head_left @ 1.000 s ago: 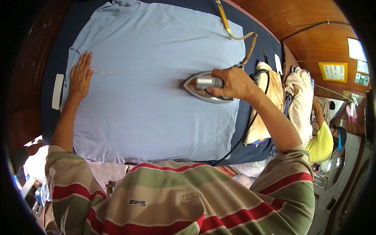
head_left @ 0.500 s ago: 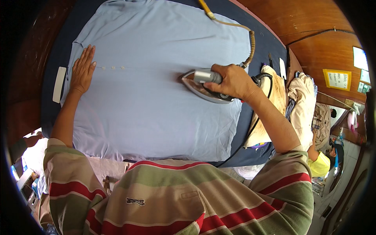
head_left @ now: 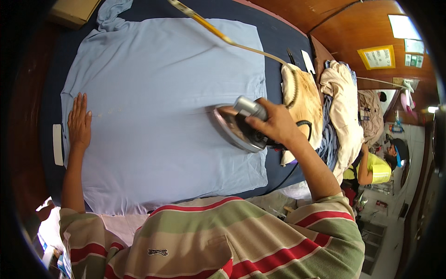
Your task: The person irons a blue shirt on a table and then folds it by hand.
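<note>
A light blue button-up garment lies spread over a dark padded table, with a row of small pale buttons on its left part. My left hand rests flat on the garment's left edge, fingers stretched out and just left of the buttons. My right hand is wrapped round the grey handle of a clothes iron. The iron stands over the garment's right part, its tip pointing left and slightly away from me. Its underside is hidden, so full contact with the cloth cannot be told.
A yellowish hose and a black cord run near the iron. A stained cream cloth pad and piled clothes lie to the right. White strips flank the garment. A person in yellow is farther right.
The view has shifted, so the table appears lower and farther left. Against the garment, the iron has slid right toward its edge. My left hand stays flat near the buttons.
</note>
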A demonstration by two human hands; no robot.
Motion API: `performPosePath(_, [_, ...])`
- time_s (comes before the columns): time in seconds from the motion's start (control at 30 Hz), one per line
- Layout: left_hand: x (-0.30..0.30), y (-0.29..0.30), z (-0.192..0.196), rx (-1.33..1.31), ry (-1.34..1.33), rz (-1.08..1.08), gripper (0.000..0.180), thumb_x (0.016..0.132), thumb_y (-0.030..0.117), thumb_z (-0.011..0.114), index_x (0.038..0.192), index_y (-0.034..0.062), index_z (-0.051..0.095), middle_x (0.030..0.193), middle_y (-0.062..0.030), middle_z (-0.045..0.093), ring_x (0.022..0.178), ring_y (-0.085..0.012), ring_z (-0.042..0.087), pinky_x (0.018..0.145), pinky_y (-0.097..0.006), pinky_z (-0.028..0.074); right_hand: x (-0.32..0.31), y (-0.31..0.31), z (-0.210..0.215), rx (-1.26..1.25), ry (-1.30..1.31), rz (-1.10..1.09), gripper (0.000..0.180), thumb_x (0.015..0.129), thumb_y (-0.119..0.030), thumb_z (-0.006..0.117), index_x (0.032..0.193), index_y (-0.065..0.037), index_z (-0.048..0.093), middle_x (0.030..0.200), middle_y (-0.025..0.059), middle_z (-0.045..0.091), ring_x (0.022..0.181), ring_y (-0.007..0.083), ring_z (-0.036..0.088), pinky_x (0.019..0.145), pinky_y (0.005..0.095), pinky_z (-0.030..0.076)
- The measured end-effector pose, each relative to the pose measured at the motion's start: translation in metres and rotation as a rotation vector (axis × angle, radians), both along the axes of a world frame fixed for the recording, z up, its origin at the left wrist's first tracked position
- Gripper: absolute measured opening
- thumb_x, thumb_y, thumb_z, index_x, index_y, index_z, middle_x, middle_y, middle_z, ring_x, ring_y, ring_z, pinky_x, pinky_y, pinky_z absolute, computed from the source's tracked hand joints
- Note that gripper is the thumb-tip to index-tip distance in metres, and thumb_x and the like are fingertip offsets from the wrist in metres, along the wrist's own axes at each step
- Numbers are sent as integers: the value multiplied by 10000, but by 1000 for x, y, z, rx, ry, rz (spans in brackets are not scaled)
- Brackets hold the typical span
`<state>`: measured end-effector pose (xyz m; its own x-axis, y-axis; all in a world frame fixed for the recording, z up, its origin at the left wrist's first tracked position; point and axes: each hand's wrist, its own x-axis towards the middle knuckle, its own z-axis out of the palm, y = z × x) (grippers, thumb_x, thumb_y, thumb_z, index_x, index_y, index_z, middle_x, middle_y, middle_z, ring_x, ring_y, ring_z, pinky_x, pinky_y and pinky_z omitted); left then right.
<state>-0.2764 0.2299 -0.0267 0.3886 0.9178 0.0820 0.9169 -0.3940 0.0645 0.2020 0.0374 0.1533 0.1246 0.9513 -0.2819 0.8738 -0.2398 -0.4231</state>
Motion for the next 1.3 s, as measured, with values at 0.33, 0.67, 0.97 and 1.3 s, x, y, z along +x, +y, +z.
performPosePath(0.33, [-7, 3, -7, 66, 58, 7, 492, 978, 348, 226, 1453, 218, 216, 1514, -24, 184, 1399, -230, 140, 1116, -421, 140, 71, 19, -21, 122, -213, -396, 539, 809, -474, 576, 898, 55, 621, 760, 281, 612, 775, 413, 620, 691, 435, 471])
performPosePath(0.67, [1, 0, 1, 10, 45, 71, 500, 980, 356, 242, 1458, 219, 189, 1515, -30, 178, 1397, -240, 142, 1113, -429, 155, 105, 34, -32, 225, -223, -349, 552, 822, -484, 555, 983, 41, 616, 813, 276, 627, 837, 424, 613, 739, 429, 472])
performPosePath(0.97, [-2, 0, 0, 30, 42, 81, 506, 978, 375, 224, 1461, 232, 174, 1515, -31, 173, 1395, -241, 148, 1115, -425, 156, -1, 81, -2, -6, -253, 198, 503, 800, -446, 604, 954, 32, 599, 721, 246, 614, 696, 349, 639, 651, 398, 494])
performPosePath(1.3, [2, -2, 3, 0, 8, 74, 507, 974, 359, 255, 1457, 214, 196, 1509, -43, 193, 1394, -248, 154, 1111, -444, 165, 7, 98, -16, 23, -156, 85, 490, 791, -486, 571, 949, -25, 618, 753, 210, 644, 737, 372, 636, 678, 417, 508])
